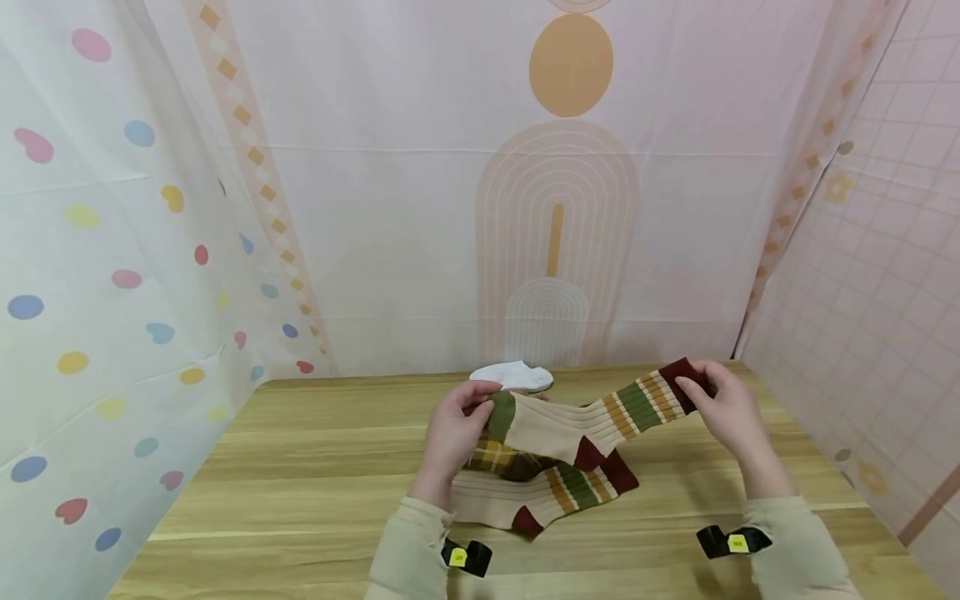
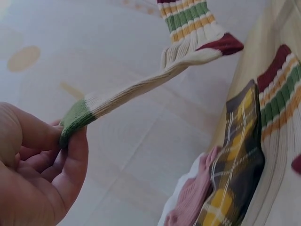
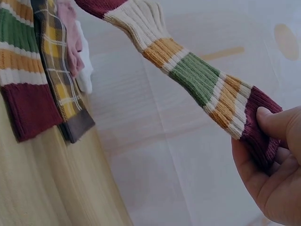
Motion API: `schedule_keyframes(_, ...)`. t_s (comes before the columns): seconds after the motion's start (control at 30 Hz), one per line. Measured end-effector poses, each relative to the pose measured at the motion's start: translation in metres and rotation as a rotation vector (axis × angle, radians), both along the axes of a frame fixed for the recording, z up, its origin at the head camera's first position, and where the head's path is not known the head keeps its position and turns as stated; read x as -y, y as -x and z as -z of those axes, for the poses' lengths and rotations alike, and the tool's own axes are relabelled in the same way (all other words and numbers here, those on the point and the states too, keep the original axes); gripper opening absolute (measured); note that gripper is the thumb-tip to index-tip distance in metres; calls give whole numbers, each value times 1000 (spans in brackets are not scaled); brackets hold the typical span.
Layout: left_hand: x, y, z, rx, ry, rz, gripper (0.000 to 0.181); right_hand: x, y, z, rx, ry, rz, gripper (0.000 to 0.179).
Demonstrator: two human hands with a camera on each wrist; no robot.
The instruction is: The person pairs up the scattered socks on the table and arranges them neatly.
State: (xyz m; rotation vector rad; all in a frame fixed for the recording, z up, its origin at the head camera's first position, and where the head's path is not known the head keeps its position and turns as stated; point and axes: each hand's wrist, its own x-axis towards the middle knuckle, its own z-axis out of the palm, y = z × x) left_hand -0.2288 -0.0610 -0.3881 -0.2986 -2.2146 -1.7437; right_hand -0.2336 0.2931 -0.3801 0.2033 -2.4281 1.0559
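Note:
Between my two hands a cream striped sock (image 1: 551,421) is stretched in the air above the table. My left hand (image 1: 456,425) pinches its green toe (image 2: 77,117). The dark red cuff (image 3: 261,125) is held between thumb and fingers of my right hand (image 1: 723,408). Below it a matching striped sock (image 1: 487,500) lies on the table, with its own dark red heel (image 1: 528,522) and cuff showing. A yellow and brown plaid sock (image 2: 235,155) lies behind that one, partly covered by the held sock in the head view.
Beyond the plaid sock lie a pink sock (image 2: 193,197) and a white low-cut sock (image 1: 517,377) near the table's back edge. The wooden table (image 1: 285,483) meets patterned curtains (image 1: 390,250) at the back and both sides.

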Motion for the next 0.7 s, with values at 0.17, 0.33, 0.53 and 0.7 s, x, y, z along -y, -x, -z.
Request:
schedule_keyframes(0.17, 10, -2, -1, 14, 49, 21, 21, 8, -4, 2, 22, -14, -52, 21)
schedule_keyframes(0.33, 20, -2, 1, 30, 80, 49, 21, 17, -5, 5, 29, -33, -102, 16)
schedule_keyframes(0.53, 31, -3, 4, 47, 117, 91, 22, 24, -7, 10, 25, -27, -172, 11)
schedule_keyframes(0.7, 41, -5, 4, 92, 141, 99, 22, 30, -10, 16, 27, -43, -206, 9)
